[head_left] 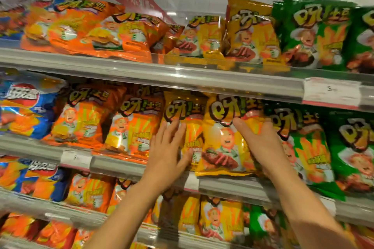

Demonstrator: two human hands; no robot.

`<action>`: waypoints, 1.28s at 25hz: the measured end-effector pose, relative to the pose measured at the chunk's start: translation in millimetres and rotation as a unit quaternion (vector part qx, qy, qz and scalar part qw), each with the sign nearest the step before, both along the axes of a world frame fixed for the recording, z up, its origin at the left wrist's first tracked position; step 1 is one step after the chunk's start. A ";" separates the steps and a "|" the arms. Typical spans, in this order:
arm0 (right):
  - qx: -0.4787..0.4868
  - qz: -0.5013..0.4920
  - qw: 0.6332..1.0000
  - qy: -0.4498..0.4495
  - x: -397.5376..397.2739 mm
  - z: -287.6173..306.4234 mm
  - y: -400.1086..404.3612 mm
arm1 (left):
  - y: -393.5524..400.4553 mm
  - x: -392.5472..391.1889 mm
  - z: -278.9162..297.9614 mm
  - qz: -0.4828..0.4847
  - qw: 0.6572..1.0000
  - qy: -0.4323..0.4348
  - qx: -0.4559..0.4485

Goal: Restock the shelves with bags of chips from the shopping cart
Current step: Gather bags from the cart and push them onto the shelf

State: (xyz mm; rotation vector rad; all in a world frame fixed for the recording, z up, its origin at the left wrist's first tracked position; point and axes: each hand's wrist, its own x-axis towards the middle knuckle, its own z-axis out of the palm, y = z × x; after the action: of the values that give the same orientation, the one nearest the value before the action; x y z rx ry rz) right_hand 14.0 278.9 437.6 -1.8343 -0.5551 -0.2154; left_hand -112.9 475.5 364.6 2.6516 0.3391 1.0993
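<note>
1. We hold the yellow chip bag (pixel 222 143) upright, long axis vertical, at the middle shelf (pixel 232 185) front.
2. Our right hand (pixel 261 143) grips its right edge and is nearer.
3. Our left hand (pixel 170 151) lies open, flat on the neighbouring yellow bag (pixel 188 111) just left.

Grey shelves (pixel 141 70) run across in tiers, each with a clear front rail. On them stand chip bags in rows: blue bags (pixel 24 107) at left, orange bags (pixel 85 121), yellow bags (pixel 222 143) mid-shelf, green bags (pixel 315 34) at right.
</note>
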 end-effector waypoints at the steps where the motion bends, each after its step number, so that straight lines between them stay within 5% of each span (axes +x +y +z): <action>1: -0.002 -0.031 0.999 -0.016 2.7 0.1 1.1 | 4.5 0.4 -2.7 -0.007 1.000 0.004 0.000; 9: -0.038 -0.135 0.990 -0.018 18.1 -1.2 1.9 | 16.8 3.3 -16.5 -0.013 0.999 0.037 -0.004; 18: -0.089 -0.060 0.992 0.073 10.5 -28.3 8.1 | 4.8 0.3 -4.6 -0.005 0.999 0.034 -0.010; 22: -0.096 -0.047 0.990 0.095 6.7 -19.3 12.6 | -26.5 15.8 13.9 -0.084 0.990 -0.019 0.111; 27: -0.160 -0.097 0.977 -0.099 0.0 -14.9 17.5 | -38.6 30.7 -3.3 -0.113 0.969 0.097 0.195; 32: -0.228 -0.024 0.972 -0.047 13.5 -11.0 14.4 | -30.7 32.5 -10.8 -0.103 0.951 0.146 0.253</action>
State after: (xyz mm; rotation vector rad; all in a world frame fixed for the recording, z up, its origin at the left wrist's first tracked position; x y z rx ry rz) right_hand 27.5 293.3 426.6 -2.2946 -0.6663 -0.2200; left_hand -80.4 444.9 353.7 3.2142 -0.2018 0.8086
